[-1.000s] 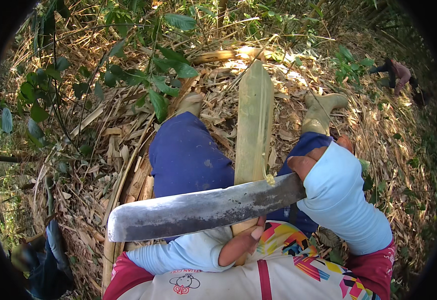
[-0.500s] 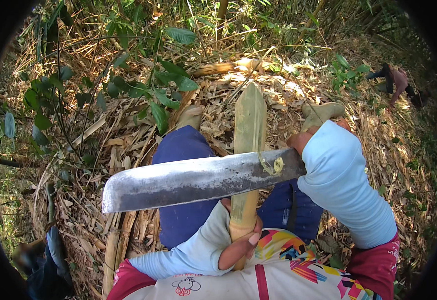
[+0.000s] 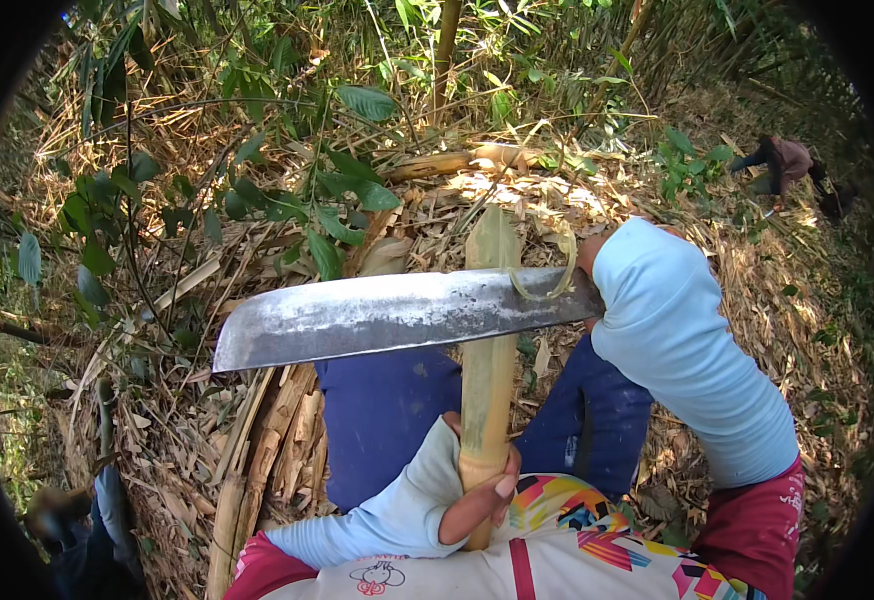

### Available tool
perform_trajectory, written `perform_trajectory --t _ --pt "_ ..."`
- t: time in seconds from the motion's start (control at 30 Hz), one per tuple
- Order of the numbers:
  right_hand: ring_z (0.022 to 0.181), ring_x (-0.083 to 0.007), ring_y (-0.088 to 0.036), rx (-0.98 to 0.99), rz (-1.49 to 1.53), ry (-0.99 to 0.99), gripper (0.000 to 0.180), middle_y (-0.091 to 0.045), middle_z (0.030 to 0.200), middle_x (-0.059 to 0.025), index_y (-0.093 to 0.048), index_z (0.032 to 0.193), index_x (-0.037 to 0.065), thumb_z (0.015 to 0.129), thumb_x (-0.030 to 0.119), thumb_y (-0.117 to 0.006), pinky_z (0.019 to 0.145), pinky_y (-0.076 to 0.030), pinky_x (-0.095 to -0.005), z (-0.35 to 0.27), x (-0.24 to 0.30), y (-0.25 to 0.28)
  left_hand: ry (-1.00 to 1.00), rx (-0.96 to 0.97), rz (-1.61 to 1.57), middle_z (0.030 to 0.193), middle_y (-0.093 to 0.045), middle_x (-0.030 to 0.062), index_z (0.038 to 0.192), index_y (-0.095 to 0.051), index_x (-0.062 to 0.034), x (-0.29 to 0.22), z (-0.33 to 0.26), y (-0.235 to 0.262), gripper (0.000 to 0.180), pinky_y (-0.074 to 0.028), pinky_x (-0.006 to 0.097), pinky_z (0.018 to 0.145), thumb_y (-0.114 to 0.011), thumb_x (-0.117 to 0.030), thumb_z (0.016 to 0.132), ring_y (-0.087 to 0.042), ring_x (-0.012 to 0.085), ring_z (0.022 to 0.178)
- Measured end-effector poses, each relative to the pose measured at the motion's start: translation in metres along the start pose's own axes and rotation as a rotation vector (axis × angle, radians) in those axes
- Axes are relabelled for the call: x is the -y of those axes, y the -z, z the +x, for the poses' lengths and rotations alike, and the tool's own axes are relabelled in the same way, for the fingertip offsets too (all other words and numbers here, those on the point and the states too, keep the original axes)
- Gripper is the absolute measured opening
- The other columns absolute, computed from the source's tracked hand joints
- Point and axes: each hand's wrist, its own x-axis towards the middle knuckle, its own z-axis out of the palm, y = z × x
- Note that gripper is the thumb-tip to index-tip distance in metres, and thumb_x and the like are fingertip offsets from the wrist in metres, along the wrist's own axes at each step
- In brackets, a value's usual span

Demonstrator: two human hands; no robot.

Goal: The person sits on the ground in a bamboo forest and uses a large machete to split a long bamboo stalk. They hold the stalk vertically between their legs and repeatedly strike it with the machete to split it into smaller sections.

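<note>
My left hand (image 3: 477,500), in a light blue sleeve, is closed round the lower end of a pale bamboo piece (image 3: 487,400) close to my body. The bamboo stands upright in view and narrows to a point at its far end. Across it lies the broad blade of a machete (image 3: 397,315), its tip to the left. My right hand (image 3: 592,255) is closed at the blade's right end; the handle and most of the fingers are hidden by the blue sleeve. A thin curled shaving (image 3: 547,290) hangs on the blade near that hand.
Dry leaves and bamboo litter (image 3: 177,440) cover the ground. Split bamboo strips (image 3: 257,450) lie beside my left leg. A leafy shrub (image 3: 327,190) stands ahead on the left. One person (image 3: 787,165) is at the far right, another (image 3: 87,520) at the lower left.
The machete has moved away from my body along the bamboo, and its blade has tilted. The shaving now loops farther out. My left hand keeps its hold.
</note>
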Motion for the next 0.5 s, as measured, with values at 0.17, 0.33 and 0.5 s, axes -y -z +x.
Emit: perform_trajectory --t 0.17,0.33,0.5 --pt "0.081 -0.0290 -0.067 0.245 -0.076 -0.110 0.025 -0.068 0.084 -0.0118 -0.068 0.088 0.009 0.070 0.026 -0.072 0.069 -0.053 -0.0366 0.016 -0.004 -0.004 -0.032 -0.041 -0.066 0.090 -0.052 0.0079 0.108 -0.027 -0.0080 -0.001 0.002 -0.006 0.031 -0.048 0.027 0.061 -0.053 -0.002 0.093 -0.055 0.0120 0.067" --pt "0.084 -0.0238 -0.067 0.473 -0.125 -0.170 0.030 -0.070 0.089 -0.0087 -0.069 0.087 0.009 0.073 0.035 -0.075 0.071 -0.054 -0.0325 0.035 -0.007 -0.006 -0.042 -0.053 -0.062 0.092 -0.052 0.0117 0.119 -0.026 -0.0086 0.003 0.001 -0.003 0.042 -0.052 0.034 0.060 -0.055 0.001 0.090 -0.057 0.0165 0.067" --pt "0.083 -0.0157 -0.067 0.412 -0.060 -0.347 0.042 -0.071 0.089 -0.0040 -0.070 0.095 0.008 0.080 0.047 -0.074 0.070 -0.053 -0.0280 0.048 -0.013 0.002 -0.001 -0.048 -0.022 0.090 -0.053 0.0115 0.118 -0.026 -0.0082 -0.003 0.002 -0.007 0.043 -0.052 0.034 0.060 -0.056 0.001 0.089 -0.058 0.0167 0.067"
